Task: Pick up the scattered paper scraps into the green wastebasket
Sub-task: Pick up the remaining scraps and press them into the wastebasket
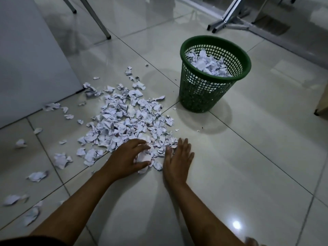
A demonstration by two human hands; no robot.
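A: Where are the scraps?

B: Most lie in 1 loose heap on the floor, left of and a little nearer than the basket. They are white, crumpled, torn into ragged bits, some with faint ink marks. Strays trail off to the left, well apart from the heap.

A: And the hands?

B: Both are at the heap's near edge. The left hand is palm down with fingers curled and thumb drawn in, closing on a clump of scraps. The right hand lies flat beside it, fingers straight and close together, its inner edge touching the scraps. It holds nothing.

A: The basket?

B: Green plastic, round, tapering downward, with a solid rim and lattice walls. It stands upright on the floor, apart from the heap, and already has crumpled white paper inside.

A: What surrounds that?

B: Glossy pale tiles with dark grout lines and a bright light reflection near the right forearm. A smooth grey panel stands at the left, slim metal legs behind it, and a metal frame at the top right.
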